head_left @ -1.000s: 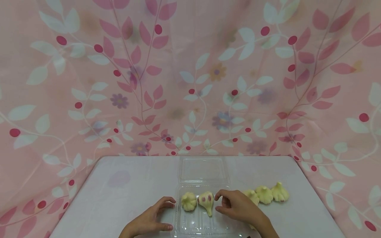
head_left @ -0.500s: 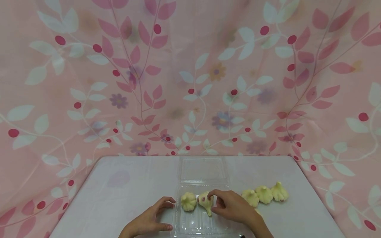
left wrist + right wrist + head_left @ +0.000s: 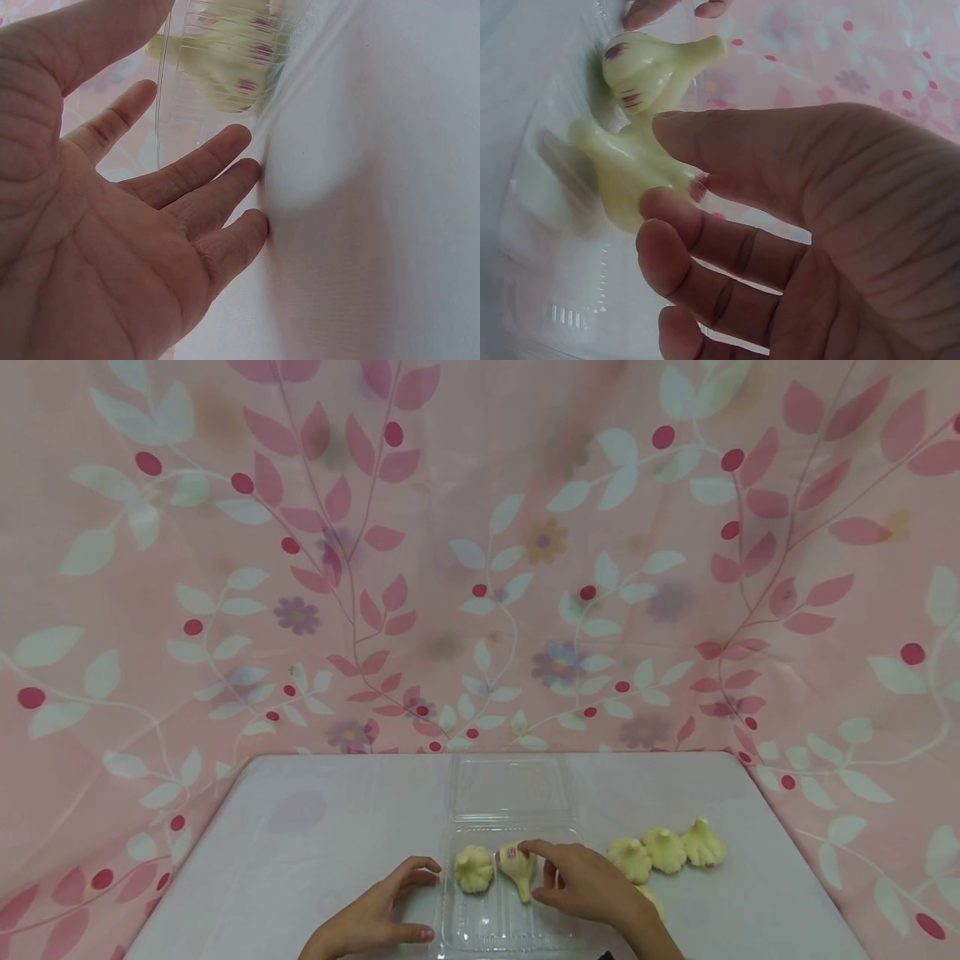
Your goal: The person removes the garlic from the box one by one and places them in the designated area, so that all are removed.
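Two pale garlic bulbs lie side by side in a clear plastic clamshell box (image 3: pixel 480 935). The right-hand garlic bulb (image 3: pixel 516 865) has reddish-purple marks, and its stem points toward me. My right hand (image 3: pixel 588 883) has the index finger over its far side and the thumb by its stem, pinching it; in the right wrist view, thumb and fingers surround this bulb (image 3: pixel 626 176). The other garlic bulb (image 3: pixel 474 869) sits untouched at the left. My left hand (image 3: pixel 382 910) rests beside the box's left wall, fingers spread and holding nothing; its palm (image 3: pixel 112 255) shows in the left wrist view.
Several more garlic bulbs (image 3: pixel 666 850) lie on the white table (image 3: pixel 337 827) right of the box, one partly hidden by my right forearm. The box's lid (image 3: pixel 512 787) lies open toward the far edge. A pink floral cloth (image 3: pixel 480 568) hangs behind.
My right hand has moved left from beside the right-hand bulb until its index finger and thumb reach onto it. My left hand has kept its place.
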Action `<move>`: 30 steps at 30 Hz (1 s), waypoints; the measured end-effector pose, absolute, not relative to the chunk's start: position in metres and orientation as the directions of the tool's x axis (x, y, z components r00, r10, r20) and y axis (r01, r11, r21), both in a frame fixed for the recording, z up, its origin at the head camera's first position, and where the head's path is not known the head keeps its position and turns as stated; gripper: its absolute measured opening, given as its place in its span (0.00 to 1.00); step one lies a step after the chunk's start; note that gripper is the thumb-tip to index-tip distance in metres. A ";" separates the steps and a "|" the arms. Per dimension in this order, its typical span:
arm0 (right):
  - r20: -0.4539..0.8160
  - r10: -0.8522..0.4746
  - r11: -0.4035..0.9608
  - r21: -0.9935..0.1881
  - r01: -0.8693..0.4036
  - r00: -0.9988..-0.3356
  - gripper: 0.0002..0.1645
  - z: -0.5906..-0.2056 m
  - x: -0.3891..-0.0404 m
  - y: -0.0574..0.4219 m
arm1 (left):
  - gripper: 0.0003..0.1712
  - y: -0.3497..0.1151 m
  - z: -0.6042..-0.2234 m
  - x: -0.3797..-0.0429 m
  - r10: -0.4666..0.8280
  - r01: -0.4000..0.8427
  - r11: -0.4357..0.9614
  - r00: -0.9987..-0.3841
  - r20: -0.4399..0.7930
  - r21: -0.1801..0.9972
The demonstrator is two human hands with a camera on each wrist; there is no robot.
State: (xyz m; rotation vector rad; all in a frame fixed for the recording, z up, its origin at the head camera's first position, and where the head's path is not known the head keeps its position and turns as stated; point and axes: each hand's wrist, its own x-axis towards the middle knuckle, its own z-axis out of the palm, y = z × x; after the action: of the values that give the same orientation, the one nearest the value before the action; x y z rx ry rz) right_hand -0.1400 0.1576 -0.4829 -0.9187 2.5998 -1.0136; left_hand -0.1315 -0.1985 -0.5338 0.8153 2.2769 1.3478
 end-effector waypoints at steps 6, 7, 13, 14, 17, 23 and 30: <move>-0.009 -0.600 0.614 -0.647 -0.453 -0.800 0.38 -0.483 -0.139 0.157 | 0.44 -0.198 -0.534 -0.131 0.638 0.273 0.380 -0.769 -0.037 0.884; -0.015 -0.594 0.624 -0.640 -0.449 -0.804 0.39 -0.483 -0.139 0.157 | 0.44 -0.198 -0.534 -0.131 0.638 0.273 0.380 -0.769 -0.036 0.884; -0.034 -0.562 0.685 -0.579 -0.442 -0.827 0.44 -0.480 -0.135 0.154 | 0.44 -0.198 -0.534 -0.131 0.642 0.285 0.376 -0.766 -0.026 0.882; -0.039 -0.555 0.694 -0.571 -0.438 -0.831 0.44 -0.480 -0.135 0.153 | 0.44 -0.198 -0.534 -0.131 0.642 0.287 0.376 -0.766 -0.025 0.881; -0.052 -0.539 0.710 -0.565 -0.420 -0.841 0.45 -0.479 -0.134 0.150 | 0.44 -0.198 -0.533 -0.131 0.642 0.287 0.377 -0.766 -0.025 0.881; -0.044 -0.522 0.731 -0.539 -0.419 -0.852 0.47 -0.482 -0.135 0.147 | 0.42 -0.197 -0.530 -0.132 0.638 0.266 0.368 -0.769 -0.033 0.891; 0.013 -0.508 0.755 -0.475 -0.453 -0.861 0.46 -0.487 -0.136 0.141 | 0.43 -0.197 -0.531 -0.131 0.645 0.296 0.361 -0.764 -0.008 0.884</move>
State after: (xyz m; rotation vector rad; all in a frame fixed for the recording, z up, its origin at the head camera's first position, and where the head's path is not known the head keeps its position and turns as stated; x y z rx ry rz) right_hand -0.1363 0.1409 -0.4874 -0.7782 2.8329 -0.7207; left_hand -0.1311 -0.1973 -0.5307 0.8262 2.2745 1.3660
